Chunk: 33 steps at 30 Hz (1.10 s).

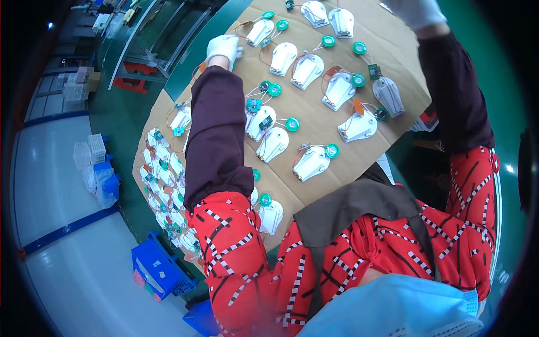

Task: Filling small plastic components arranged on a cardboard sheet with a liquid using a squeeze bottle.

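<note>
My left hand [223,49], in a white glove, is curled closed at the far left part of a brown cardboard sheet [393,50]. Whatever its fingers hold, if anything, is hidden. Right beside it lies a white plastic housing [260,32] wired to a green round disc [282,25]. My right hand [416,12], also white-gloved, reaches over the sheet's far right; its fingers are smeared and cut off by the picture's top edge. Nearest to it is another white housing [341,23]. Several similar housings, with thin wires and discs, lie spread between my arms.
Left of my left arm, many wired white housings [165,177] are crowded together on the cardboard. A blue crate [160,267] stands at the lower left, with clear plastic boxes [90,151] farther off. A red stool [132,77] and metal frame rails [168,33] are at the far left.
</note>
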Tool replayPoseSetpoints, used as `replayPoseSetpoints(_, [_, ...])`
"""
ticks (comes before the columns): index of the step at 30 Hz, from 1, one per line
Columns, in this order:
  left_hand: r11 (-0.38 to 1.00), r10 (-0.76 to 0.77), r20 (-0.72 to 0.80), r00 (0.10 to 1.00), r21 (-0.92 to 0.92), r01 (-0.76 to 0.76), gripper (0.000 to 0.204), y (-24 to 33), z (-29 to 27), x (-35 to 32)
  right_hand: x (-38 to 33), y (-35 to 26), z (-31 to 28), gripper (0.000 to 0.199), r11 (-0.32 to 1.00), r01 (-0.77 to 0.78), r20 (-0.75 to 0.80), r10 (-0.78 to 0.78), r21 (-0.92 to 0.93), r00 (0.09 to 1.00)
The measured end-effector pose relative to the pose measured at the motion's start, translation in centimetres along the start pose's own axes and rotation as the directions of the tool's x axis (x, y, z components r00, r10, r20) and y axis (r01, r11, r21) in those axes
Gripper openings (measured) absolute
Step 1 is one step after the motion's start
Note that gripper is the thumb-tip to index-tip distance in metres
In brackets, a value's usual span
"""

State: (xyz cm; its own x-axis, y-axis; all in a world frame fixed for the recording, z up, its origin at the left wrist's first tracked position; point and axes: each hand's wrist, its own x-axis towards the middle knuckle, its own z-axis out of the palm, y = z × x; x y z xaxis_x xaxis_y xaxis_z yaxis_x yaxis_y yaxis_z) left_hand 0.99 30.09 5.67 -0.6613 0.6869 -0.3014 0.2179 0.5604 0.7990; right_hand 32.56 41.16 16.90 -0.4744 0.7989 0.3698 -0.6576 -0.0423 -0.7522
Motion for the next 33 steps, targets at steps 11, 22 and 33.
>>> replayPoseSetpoints(11, [0.761, 0.473, -0.122, 0.872, 0.555, -0.336, 0.030, 2.2, 2.8, -1.4, -13.2, -4.4, -14.4, 0.038, 0.933, -0.017, -0.139, 0.072, 0.359, 0.988])
replayPoseSetpoints(22, [0.251, 0.308, 0.565, 0.765, 0.728, -0.638, 0.050, 10.3, 22.5, -26.7, -27.0, -6.3, -22.4, 0.045, 0.764, 0.034, -0.300, 0.211, 0.644, 0.930])
replayPoseSetpoints(33, [0.132, 0.521, 0.525, 0.673, 0.730, -0.671, 0.026, 9.0, 26.6, -24.4, -28.5, -8.1, -21.7, 0.039, 0.756, 0.120, -0.397, 0.196, 0.643, 0.897])
